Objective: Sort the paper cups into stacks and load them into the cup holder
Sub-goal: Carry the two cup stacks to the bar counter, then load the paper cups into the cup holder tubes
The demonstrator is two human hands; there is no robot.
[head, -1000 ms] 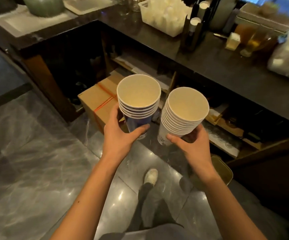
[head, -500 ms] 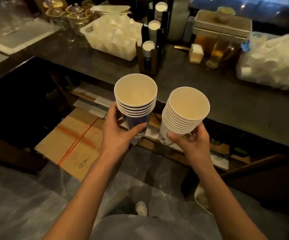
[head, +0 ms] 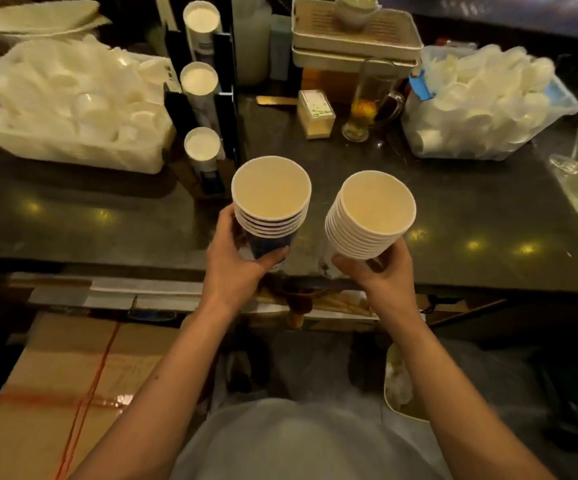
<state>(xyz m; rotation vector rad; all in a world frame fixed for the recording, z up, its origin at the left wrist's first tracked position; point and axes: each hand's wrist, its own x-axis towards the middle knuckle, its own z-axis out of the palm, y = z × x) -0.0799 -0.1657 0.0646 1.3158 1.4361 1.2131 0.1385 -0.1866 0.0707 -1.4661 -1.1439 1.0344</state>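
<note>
My left hand (head: 233,263) grips a short stack of blue paper cups (head: 271,199) with white rims, held upright over the counter's front edge. A taller stack of white paper cups (head: 372,216) leans slightly left in my right hand (head: 382,275). Both stacks open upward and stand apart from each other. Just beyond the left stack stands the black cup holder (head: 223,98), its three stepped slots each showing a white cup stack: top (head: 201,18), middle (head: 199,79), bottom (head: 202,143).
A dark counter (head: 107,216) spans the view. White bins of lids sit at left (head: 66,105) and right (head: 484,102). A glass mug (head: 370,102), a small box (head: 316,114) and stacked trays (head: 353,32) stand behind. A cardboard box (head: 62,386) lies on the floor at lower left.
My view has swung from the floor and shelves up to the counter. Both hands, still gripping their stacks, have come over the counter edge, closer to the cup holder.
</note>
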